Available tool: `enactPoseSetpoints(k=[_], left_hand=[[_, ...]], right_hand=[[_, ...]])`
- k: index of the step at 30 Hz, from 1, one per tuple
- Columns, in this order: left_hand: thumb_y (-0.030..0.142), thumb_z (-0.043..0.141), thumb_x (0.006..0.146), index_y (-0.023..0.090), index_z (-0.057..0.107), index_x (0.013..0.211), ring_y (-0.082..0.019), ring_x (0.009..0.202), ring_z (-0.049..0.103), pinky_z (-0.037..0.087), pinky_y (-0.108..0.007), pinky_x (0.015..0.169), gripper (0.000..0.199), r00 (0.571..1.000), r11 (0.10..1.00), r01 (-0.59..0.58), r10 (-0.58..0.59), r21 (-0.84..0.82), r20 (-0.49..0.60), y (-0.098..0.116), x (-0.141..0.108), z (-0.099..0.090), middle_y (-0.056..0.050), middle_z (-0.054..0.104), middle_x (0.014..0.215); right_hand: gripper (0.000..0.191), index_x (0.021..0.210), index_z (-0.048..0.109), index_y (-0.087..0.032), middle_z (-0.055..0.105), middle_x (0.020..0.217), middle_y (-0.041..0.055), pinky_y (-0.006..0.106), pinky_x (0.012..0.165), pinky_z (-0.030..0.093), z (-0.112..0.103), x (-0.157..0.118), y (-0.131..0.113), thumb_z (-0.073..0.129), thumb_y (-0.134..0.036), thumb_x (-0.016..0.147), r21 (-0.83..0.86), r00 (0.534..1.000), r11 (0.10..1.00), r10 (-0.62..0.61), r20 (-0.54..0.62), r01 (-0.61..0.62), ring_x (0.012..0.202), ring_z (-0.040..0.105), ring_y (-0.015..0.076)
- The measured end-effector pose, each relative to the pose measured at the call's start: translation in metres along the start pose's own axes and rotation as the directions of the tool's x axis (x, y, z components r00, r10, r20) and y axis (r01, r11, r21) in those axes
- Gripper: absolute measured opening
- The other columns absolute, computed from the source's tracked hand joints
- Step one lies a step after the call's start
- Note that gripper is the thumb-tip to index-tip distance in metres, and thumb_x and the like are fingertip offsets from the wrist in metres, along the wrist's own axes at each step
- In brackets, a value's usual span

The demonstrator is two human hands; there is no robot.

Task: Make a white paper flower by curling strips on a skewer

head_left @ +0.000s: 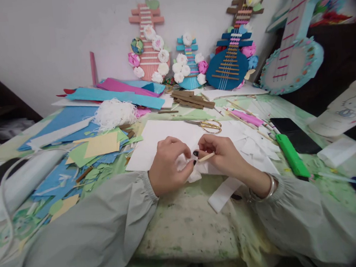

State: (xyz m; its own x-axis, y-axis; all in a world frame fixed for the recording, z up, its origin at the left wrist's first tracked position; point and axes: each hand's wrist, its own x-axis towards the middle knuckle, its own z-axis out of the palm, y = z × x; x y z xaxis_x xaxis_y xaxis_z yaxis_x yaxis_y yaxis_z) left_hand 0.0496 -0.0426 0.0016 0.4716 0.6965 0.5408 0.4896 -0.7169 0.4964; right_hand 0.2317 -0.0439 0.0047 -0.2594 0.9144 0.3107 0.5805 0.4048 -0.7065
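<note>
My left hand (170, 166) is closed around a crumpled piece of thin white paper (194, 175), part of which hangs below the fingers. Close beside it, my right hand (225, 154) pinches a short pale wooden stick (206, 157), its near end pointing towards the left thumb. Whether the stick touches the paper is hidden by the fingers. Both hands are over a flat white sheet (150, 140). Gold-handled scissors (210, 126) lie just beyond them, and a white paper strip (223, 194) lies below my right wrist.
Coloured paper scraps (101, 145) and a tangle of white string (115, 114) cover the left side. At right are a green utility knife (292, 156), a black phone (295, 135) and a white bottle (344, 106). Decorated lute models, including a dark blue one (227, 69), lean at the back.
</note>
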Motion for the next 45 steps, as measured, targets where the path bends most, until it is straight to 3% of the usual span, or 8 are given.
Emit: enactPoseSetpoints(k=[3, 6, 10, 16, 21, 27, 33, 45], left_hand=[[0.021, 0.056, 0.075, 0.018, 0.062, 0.081, -0.023, 0.098, 0.054, 0.036, -0.041, 0.091, 0.01, 0.986, 0.986, -0.162, 0.16, 0.035, 0.054, -0.002, -0.002, 0.0, -0.006, 0.066, 0.083], [0.022, 0.055, 0.077, 0.018, 0.064, 0.092, -0.024, 0.102, 0.053, 0.036, -0.041, 0.092, 0.018, 0.975, 0.978, -0.209, 0.206, 0.026, 0.089, -0.006, -0.002, 0.001, -0.007, 0.068, 0.092], [0.018, 0.057, 0.074, 0.019, 0.065, 0.098, -0.024, 0.1, 0.055, 0.038, -0.04, 0.09, 0.025, 0.983, 0.986, -0.168, 0.167, 0.006, 0.081, -0.01, -0.001, 0.004, -0.006, 0.069, 0.095], [0.017, 0.059, 0.073, 0.019, 0.067, 0.087, -0.023, 0.097, 0.055, 0.04, -0.039, 0.088, 0.016, 0.99, 0.991, -0.129, 0.131, -0.04, 0.051, -0.01, 0.001, 0.006, -0.006, 0.07, 0.09], [0.013, 0.057, 0.071, 0.019, 0.067, 0.084, -0.023, 0.095, 0.055, 0.042, -0.039, 0.087, 0.017, 0.992, 0.996, -0.079, 0.083, -0.048, 0.092, -0.006, 0.003, 0.007, -0.006, 0.068, 0.087], [0.01, 0.058, 0.068, 0.02, 0.068, 0.076, -0.022, 0.098, 0.057, 0.041, -0.038, 0.092, 0.017, 0.987, 0.99, -0.114, 0.122, -0.079, 0.105, -0.006, 0.002, 0.007, -0.005, 0.066, 0.085], [0.01, 0.056, 0.071, 0.02, 0.071, 0.077, -0.014, 0.074, 0.057, 0.046, -0.026, 0.072, 0.019, 0.975, 0.989, -0.102, 0.121, -0.11, 0.187, -0.005, 0.001, 0.006, -0.004, 0.06, 0.08], [0.013, 0.057, 0.073, 0.017, 0.072, 0.08, -0.015, 0.074, 0.062, 0.047, -0.025, 0.071, 0.017, 0.989, 0.975, 0.005, 0.029, -0.222, 0.147, 0.002, 0.001, 0.007, -0.006, 0.068, 0.083]], right_hand=[[0.011, 0.069, 0.049, -0.019, 0.05, 0.058, -0.0042, 0.022, 0.053, 0.032, -0.002, 0.0, 0.003, 0.057, -0.021, 0.076, 0.092, 1.0, 0.995, 0.028, -0.006, -0.027, 0.055, 0.045, 0.0091], [0.01, 0.07, 0.048, -0.019, 0.053, 0.06, -0.0029, 0.023, 0.054, 0.035, -0.004, 0.001, 0.005, 0.057, -0.022, 0.077, 0.163, 0.999, 0.985, 0.047, 0.009, -0.048, 0.058, 0.051, 0.011], [0.011, 0.073, 0.047, -0.02, 0.058, 0.063, -0.002, 0.025, 0.056, 0.039, -0.006, 0.002, 0.005, 0.057, -0.021, 0.076, 0.253, 0.998, 0.965, 0.062, 0.025, -0.066, 0.062, 0.057, 0.0135], [0.01, 0.075, 0.045, -0.02, 0.058, 0.063, -0.0029, 0.025, 0.059, 0.04, -0.005, 0.001, 0.003, 0.054, -0.016, 0.077, 0.264, 0.999, 0.964, 0.037, 0.017, -0.04, 0.063, 0.059, 0.0134], [0.008, 0.074, 0.046, -0.019, 0.055, 0.063, -0.0033, 0.023, 0.058, 0.037, -0.004, 0.0, 0.002, 0.052, -0.015, 0.078, 0.175, 1.0, 0.985, -0.008, -0.001, 0.008, 0.063, 0.056, 0.012], [0.009, 0.075, 0.045, -0.019, 0.056, 0.063, -0.0032, 0.022, 0.058, 0.036, -0.005, 0.0, 0.004, 0.05, -0.011, 0.078, 0.132, 0.999, 0.99, -0.041, 0.018, 0.038, 0.061, 0.054, 0.0107], [0.013, 0.072, 0.044, -0.019, 0.049, 0.062, -0.0057, 0.021, 0.055, 0.033, -0.004, 0.001, 0.007, 0.05, -0.008, 0.075, 0.074, 0.998, 0.995, -0.067, 0.002, 0.067, 0.055, 0.049, 0.0082], [0.01, 0.07, 0.047, -0.019, 0.047, 0.059, -0.0047, 0.021, 0.053, 0.03, -0.002, 0.004, 0.01, 0.054, -0.018, 0.077, 0.013, 0.997, 0.997, -0.076, -0.015, 0.076, 0.055, 0.041, 0.0088]])
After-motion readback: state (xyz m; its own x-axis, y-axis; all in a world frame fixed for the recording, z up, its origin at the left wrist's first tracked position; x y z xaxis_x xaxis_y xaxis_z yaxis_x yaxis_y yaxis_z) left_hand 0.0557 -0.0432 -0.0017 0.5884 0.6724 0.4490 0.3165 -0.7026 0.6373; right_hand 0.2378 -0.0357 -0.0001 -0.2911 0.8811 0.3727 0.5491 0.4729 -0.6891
